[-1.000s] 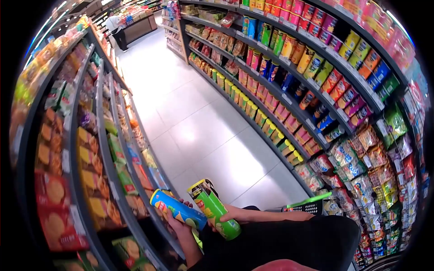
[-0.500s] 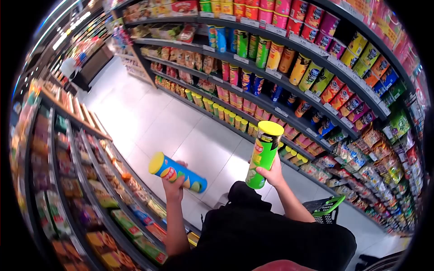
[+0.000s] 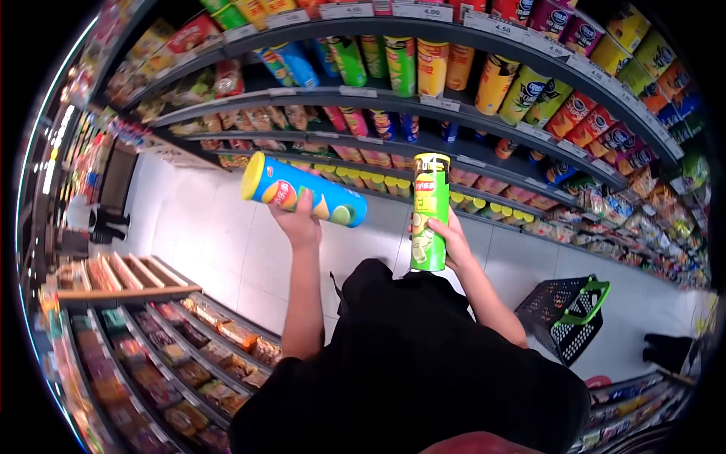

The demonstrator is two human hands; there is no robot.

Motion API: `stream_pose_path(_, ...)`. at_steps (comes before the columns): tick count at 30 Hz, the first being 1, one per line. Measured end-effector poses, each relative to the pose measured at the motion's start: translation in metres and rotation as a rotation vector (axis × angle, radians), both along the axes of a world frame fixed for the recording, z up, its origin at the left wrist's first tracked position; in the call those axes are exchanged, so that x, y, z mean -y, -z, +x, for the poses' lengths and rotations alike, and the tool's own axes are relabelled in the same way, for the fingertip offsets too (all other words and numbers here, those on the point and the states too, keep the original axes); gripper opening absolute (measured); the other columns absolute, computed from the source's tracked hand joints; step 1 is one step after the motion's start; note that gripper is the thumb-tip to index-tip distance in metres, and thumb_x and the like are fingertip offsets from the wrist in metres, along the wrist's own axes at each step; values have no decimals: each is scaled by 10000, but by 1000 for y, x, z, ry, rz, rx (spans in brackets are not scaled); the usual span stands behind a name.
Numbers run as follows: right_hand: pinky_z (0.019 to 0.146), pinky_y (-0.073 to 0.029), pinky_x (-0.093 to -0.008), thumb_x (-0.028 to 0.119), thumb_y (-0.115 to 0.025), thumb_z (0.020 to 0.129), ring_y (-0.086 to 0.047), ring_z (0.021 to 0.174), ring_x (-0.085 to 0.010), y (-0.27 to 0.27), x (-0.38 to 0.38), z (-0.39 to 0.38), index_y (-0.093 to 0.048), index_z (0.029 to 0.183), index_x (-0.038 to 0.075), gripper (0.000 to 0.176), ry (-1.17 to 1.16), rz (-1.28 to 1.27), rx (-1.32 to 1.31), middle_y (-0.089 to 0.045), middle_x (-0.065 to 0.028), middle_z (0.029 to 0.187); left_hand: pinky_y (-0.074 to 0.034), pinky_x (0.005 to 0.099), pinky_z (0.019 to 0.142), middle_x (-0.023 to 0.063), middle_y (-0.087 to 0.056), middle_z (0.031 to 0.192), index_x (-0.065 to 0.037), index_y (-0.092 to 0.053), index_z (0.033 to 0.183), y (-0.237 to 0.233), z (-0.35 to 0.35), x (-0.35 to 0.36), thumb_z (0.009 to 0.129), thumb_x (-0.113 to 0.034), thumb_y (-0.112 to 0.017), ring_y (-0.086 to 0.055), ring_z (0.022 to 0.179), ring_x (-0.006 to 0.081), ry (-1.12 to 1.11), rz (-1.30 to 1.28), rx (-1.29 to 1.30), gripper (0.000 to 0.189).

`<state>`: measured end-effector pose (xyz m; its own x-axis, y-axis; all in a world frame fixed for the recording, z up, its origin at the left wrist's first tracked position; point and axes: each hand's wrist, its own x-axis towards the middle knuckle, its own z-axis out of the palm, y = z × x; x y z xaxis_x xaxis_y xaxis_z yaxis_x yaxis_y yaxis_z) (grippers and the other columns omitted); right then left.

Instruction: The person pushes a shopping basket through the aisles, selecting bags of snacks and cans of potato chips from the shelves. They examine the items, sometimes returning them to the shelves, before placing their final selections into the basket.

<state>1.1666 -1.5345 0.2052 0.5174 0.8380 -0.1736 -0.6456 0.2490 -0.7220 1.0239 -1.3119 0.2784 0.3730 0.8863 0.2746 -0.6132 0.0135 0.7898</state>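
Blue tube (image 3: 276,189), yellow-lidded, in the curled fingers (image 3: 305,208) of the left hand (image 3: 297,225): clasped from beneath around the middle, lying sideways, lid end to the left, raised in front of the can shelves (image 3: 454,106). Lid on, contents hidden.

Green tube (image 3: 429,216) in the right hand (image 3: 456,240): fingers closed round the lower half from the right side. Held upright before the lower rows of the can shelves, just right of the blue tube and apart from it. Top closed, contents likewise hidden.

Beyond both hands, the can shelves themselves: row over row of upright tubes in green, yellow, orange, red, purple and blue, with price tags along the shelf edges. Small yellow-lidded cans (image 3: 378,181) on a low row, directly behind the two held tubes. Bagged snacks (image 3: 643,219) at the right end.

Black mesh basket (image 3: 544,299) with green handles at the foot of the can shelves, on the white tiled floor (image 3: 227,250), right of the right forearm. Interior dark, hard to read.

Across the aisle from the can shelves, a lower rack (image 3: 189,356) packed with flat packets. Far along the can shelves to the left, another person (image 3: 83,216), small and blurred.
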Motion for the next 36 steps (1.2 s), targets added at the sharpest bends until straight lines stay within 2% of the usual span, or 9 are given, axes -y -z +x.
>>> stream_pose_path(4,789,-554,-410,196,-657,784,-650,906,-306,-10,-14,7,-365,1305,17,624,135,12,-12,-574,-195,1109,-506,403,912,176,-569,1155,-37,-395,1307,-17,57,-71,749,51,-677,-616,1041,289,102,243,-76,631)
stream_pose_path(12,850,-529,-425,176,-598,775,-612,991,-324,11,-31,-30,-395,1282,-29,583,593,17,-238,-567,-202,1132,-479,339,921,127,-578,1155,-13,-482,1227,-30,163,-189,696,11,-775,-607,994,202,163,245,-67,606)
stream_pose_path(14,852,-524,-421,204,-602,775,-602,1001,-312,27,-39,-39,-399,1286,-23,595,655,45,-339,-570,-188,1136,-488,316,877,91,-602,1106,-6,-548,1148,-31,177,-208,690,-31,-799,-607,955,173,128,395,-75,523)
stream_pose_path(16,853,-519,-414,247,-605,809,-601,994,-300,30,-55,-47,-411,1282,-24,579,693,1,-289,-573,-171,1140,-492,302,830,62,-645,941,1,-611,1039,-20,179,-233,661,-80,-824,-627,884,181,44,541,-404,441)
stream_pose_path(18,906,-497,-401,317,-592,856,-592,1005,-276,27,-79,-54,-446,1253,-55,563,778,-52,-275,-573,-160,1140,-479,314,859,78,-623,1019,-2,-588,1073,-8,190,-253,655,-85,-824,-612,925,204,-288,1126,-520,486)
stream_pose_path(22,897,-510,-412,303,-609,865,-595,1014,-277,25,-126,-58,-441,1248,-54,550,825,-40,-176,-568,-165,1138,-459,328,895,98,-568,1105,-5,-478,1190,20,202,-272,656,-89,-824,-576,1003,209,-103,1040,-485,642)
stream_pose_path(25,869,-530,-426,257,-636,840,-612,1004,-289,16,-158,-61,-398,1281,-25,575,826,-57,-141,-571,-182,1139,-440,320,912,118,-514,1120,-20,-277,1269,45,210,-278,673,-60,-803,-542,1053,204,226,583,-398,796)
stream_pose_path(29,870,-518,-406,193,-638,827,-605,1010,-297,21,-185,-66,-404,1271,-20,545,791,-13,-221,-569,-180,1136,-441,333,904,125,-519,1110,-16,-309,1250,34,208,-279,711,-99,-791,-543,1045,200,407,428,-367,728)
stream_pose_path(36,858,-523,-383,260,-623,835,-619,1002,-272,20,-206,-67,-431,1248,-17,533,698,-110,-182,-596,-174,1124,-388,351,985,198,-509,1265,43,-324,1338,53,219,-289,817,-174,-727,-517,1158,271,303,574,-336,694)
